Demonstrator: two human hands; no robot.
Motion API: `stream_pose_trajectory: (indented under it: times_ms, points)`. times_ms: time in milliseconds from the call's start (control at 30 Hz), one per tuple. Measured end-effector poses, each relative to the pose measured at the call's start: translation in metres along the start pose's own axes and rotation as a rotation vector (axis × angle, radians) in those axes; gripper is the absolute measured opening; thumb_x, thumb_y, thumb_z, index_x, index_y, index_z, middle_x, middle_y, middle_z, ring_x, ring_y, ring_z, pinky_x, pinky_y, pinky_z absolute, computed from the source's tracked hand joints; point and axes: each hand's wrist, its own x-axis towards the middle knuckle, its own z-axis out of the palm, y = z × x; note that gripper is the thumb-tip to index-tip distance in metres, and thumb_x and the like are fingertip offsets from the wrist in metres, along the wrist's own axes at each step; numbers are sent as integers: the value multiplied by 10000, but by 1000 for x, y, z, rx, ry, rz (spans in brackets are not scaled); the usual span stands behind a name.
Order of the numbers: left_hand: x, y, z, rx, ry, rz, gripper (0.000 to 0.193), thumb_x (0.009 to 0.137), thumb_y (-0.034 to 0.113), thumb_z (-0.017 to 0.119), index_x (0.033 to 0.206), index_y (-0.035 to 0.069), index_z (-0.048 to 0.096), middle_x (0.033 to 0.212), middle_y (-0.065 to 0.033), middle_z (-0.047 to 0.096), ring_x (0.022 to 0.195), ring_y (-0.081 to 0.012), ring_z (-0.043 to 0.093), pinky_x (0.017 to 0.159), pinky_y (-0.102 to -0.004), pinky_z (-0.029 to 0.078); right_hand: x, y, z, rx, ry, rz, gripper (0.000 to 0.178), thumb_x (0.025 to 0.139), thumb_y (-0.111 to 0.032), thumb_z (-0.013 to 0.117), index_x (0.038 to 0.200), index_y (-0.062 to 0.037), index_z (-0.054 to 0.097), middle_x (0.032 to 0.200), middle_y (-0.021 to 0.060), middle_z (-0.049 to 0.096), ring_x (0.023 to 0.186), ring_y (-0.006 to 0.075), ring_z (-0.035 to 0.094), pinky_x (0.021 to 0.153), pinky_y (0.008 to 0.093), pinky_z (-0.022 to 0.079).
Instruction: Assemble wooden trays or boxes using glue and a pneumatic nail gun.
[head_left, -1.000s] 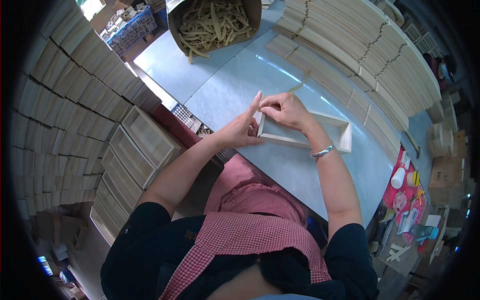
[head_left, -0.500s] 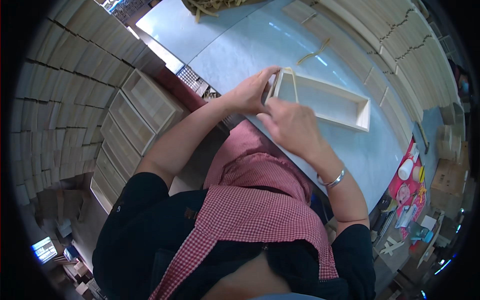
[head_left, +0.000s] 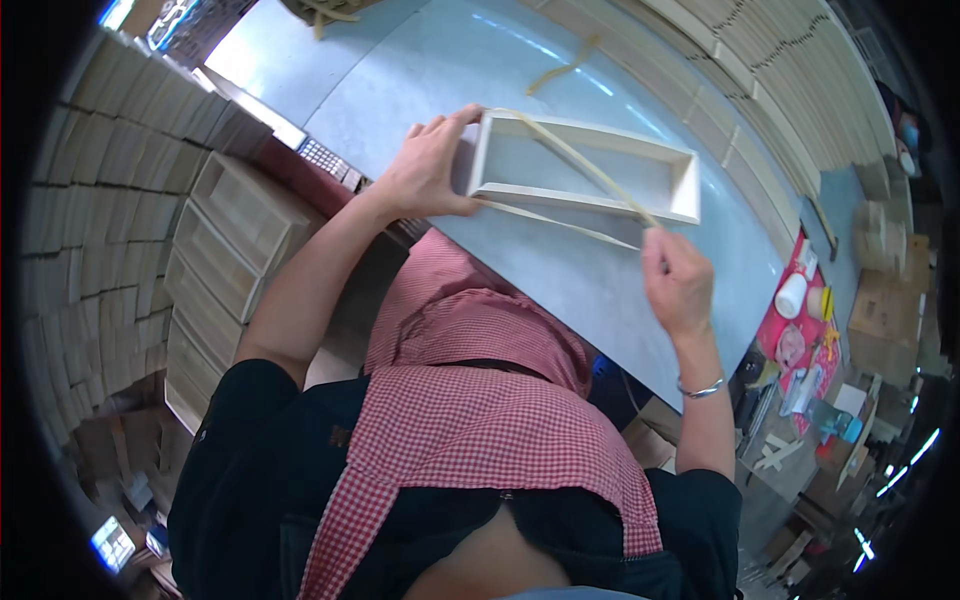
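A shallow rectangular wooden frame (head_left: 687,190) of pale wood lies on the bluish-white tabletop (head_left: 560,265). My left hand (head_left: 425,172) grips its left short end, thumb at the near corner and fingers at the far corner. From that end a flat yellowish elastic band (head_left: 575,155) stretches in two strands, one slanting across the frame's opening and one running along its near side. Both strands meet in my right hand (head_left: 678,280), closed in a fist just off the frame's near right corner.
Another band (head_left: 562,66) lies loose beyond the frame, and a pile of bands (head_left: 320,14) sits at the far left. Stacked wooden pieces (head_left: 780,40) line the table's far right side. Wooden boxes (head_left: 225,225) stand left of the table; bottles and tape (head_left: 792,296) lie at right.
My right hand has moved right, away from my left hand, drawing the band out long. The frame and my left hand appear further left in view.
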Motion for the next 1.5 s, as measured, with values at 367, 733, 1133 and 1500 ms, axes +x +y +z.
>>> stream_pose_trajectory:
  times_ms: [367, 733, 1133, 1500]
  points:
    - [-2, 3, 0, -16, -57, -24, 1068, 585, 290, 815, 1498, 81, 302, 1391, -157, 521, 1154, -308, 512, 1063, -429, 333, 35, 133, -14, 79, -112, 132, 523, 787, -18, 657, 1302, 4, 567, 1147, 129, 602, 681, 225, 566, 666, 327, 480]
    - [4, 1, 0, 31, -57, -32, 1098, 594, 383, 853, 1507, 100, 312, 1388, -154, 518, 1186, -312, 513, 1063, -452, 338, 19, 133, 35, 550, -31, 181, 564, 806, 117, 602, 1347, -12, 510, 1183, 118, 621, 979, 201, 630, 860, 295, 516]
    - [2, -4, -6, 239, -121, 88, 1123, 633, 465, 911, 1528, 101, 339, 1489, -161, 432, 1273, -325, 494, 1067, -444, 402, -30, 77, 32, 95, 649, 459, 292, 919, -39, 628, 1208, -12, 601, 1097, 124, 636, 960, 224, 628, 872, 314, 521]
    - [8, 14, 0, -967, -27, -453, 251, 925, 147, 674, 1116, -15, 658, 889, -99, 650, 664, -119, 576, 562, -194, 442, 63, -115, 102, -44, 239, -99, 361, 786, -417, 764, 853, -124, 563, 855, 17, 555, 758, 206, 543, 745, 344, 436]
